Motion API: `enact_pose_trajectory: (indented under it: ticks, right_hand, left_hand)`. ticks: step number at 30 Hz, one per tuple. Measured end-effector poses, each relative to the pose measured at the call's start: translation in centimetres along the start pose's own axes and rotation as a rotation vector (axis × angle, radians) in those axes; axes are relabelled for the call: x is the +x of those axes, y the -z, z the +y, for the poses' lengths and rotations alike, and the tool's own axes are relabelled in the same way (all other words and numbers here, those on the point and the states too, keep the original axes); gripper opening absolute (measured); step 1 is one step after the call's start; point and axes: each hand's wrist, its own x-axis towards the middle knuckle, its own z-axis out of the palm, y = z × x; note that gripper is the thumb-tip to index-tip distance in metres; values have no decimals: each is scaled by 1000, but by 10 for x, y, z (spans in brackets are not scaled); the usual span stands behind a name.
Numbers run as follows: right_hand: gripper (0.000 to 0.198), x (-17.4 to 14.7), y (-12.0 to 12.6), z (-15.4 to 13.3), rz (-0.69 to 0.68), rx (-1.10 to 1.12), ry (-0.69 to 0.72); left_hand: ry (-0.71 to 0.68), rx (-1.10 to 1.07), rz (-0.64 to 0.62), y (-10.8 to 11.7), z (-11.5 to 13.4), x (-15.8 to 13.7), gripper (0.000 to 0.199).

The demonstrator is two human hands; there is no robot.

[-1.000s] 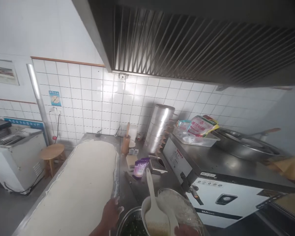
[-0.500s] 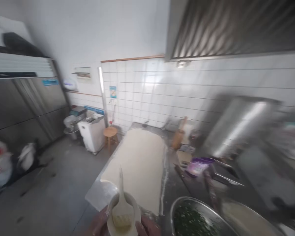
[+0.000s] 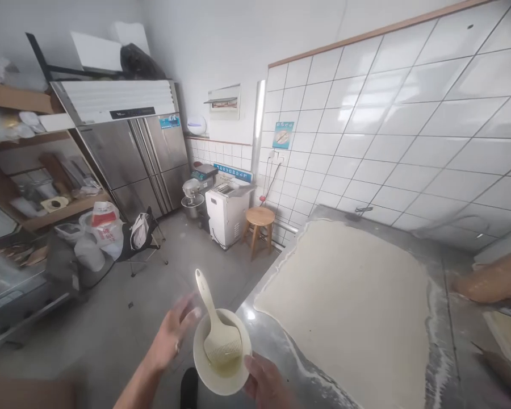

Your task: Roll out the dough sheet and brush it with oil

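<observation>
A cream bowl [image 3: 200, 363] with a pool of yellowish liquid, perhaps oil, is held at its right rim by my right hand [image 3: 267, 382]. Inside it leans a pastry brush [image 3: 222, 339], bristles down in the liquid and its pale handle rising over the far rim. Just left of the bowl, my left hand [image 3: 179, 326] is off the rim, slightly blurred, with fingers apart and nothing in them. A wide, thin sheet of dough [image 3: 349, 295] lies flat on the metal worktable [image 3: 266, 335] to the right.
A wooden stool [image 3: 259, 217] and a white machine [image 3: 227, 213] stand by the wall past the table. Further left are a steel refrigerator [image 3: 132, 153] and a folding chair [image 3: 140, 233] with bags. At the right edge lies a tan cylindrical object [image 3: 494, 277].
The view has swung left, so the dough now appears further right and the bowl of greens is out of view. My left hand has come off the bowl; my right keeps hold.
</observation>
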Motion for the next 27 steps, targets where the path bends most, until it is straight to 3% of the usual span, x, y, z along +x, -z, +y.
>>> enact_pose_trajectory:
  ticks: [3, 6, 10, 14, 19, 27]
  right_hand:
    - [56, 34, -25, 3, 14, 127, -25]
    - [60, 63, -52, 2, 92, 153, -2]
    - [62, 97, -80, -10, 270, 205, 84]
    - [63, 133, -78, -24, 470, 157, 160]
    - [73, 180, -43, -37, 707, 70, 235]
    - [80, 228, -12, -89, 965, 91, 342]
  left_hand:
    - [-97, -141, -194, 44, 30, 52, 65]
    - [-132, -67, -324, 74, 54, 85, 47]
    - [-492, 87, -367, 116, 75, 120, 26]
    - [-832, 131, -317, 143, 88, 179, 10]
    - [-1109, 35, -314, 136, 114, 254, 20]
    - [-1380, -111, -386, 99, 185, 329, 20]
